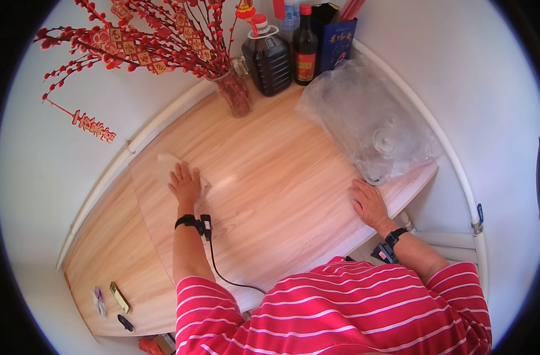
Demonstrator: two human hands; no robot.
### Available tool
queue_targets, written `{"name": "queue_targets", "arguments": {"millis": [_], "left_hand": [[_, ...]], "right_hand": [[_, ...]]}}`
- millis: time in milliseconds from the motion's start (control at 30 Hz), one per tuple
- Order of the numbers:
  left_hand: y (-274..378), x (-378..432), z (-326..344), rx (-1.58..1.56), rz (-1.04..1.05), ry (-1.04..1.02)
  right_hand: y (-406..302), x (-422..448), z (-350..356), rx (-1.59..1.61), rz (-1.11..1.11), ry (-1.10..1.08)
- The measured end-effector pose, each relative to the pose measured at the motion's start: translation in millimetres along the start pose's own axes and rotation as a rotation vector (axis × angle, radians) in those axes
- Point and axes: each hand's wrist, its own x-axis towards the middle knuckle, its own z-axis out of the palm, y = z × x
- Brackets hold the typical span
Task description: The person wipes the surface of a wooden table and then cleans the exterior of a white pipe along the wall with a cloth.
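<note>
My left hand (185, 186) lies flat, fingers spread, on a thin whitish cloth or wipe (167, 163) on the wood-grain tabletop (261, 186). The cloth shows beyond the fingertips and along the right side of the palm; the rest is hidden under the hand. My right hand (368, 203) rests on the tabletop near its front right edge, holding nothing, with fingers loosely bent. Just beyond its fingers is the rounded corner of an object wrapped in clear plastic sheeting (363, 115). A round knob-like form shows through the plastic.
Along the back stand a glass vase (234, 95) of red-budded branches, a large jug of dark liquid (267, 62), a dark glass bottle (304, 49) and a blue box (336, 44). A phone (119, 297) and a small black object (125, 322) lie far left. White pipes (425, 106) run along the walls.
</note>
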Motion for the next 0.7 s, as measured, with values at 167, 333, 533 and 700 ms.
{"name": "queue_targets", "arguments": {"millis": [167, 333, 533, 700], "left_hand": [[33.5, 32.6, -7.6, 0.000, -0.056, -0.050], [100.5, 61.2, 10.7, 0.062, 0.294, 0.004], [128.3, 66.1, 14.2, -0.015, 0.517, 0.068], [50.7, 66.4, 11.7, 0.105, 0.224, 0.048]], "right_hand": [[2.0, -1.3, 1.2, -0.017, -0.012, 0.007], [1.5, 0.7, -0.7, -0.009, -0.001, -0.024], [3.9, 2.3, -1.4, 0.131, 0.146, -0.110], [-12.1, 13.2, -21.1, -0.022, 0.072, -0.183]]}}
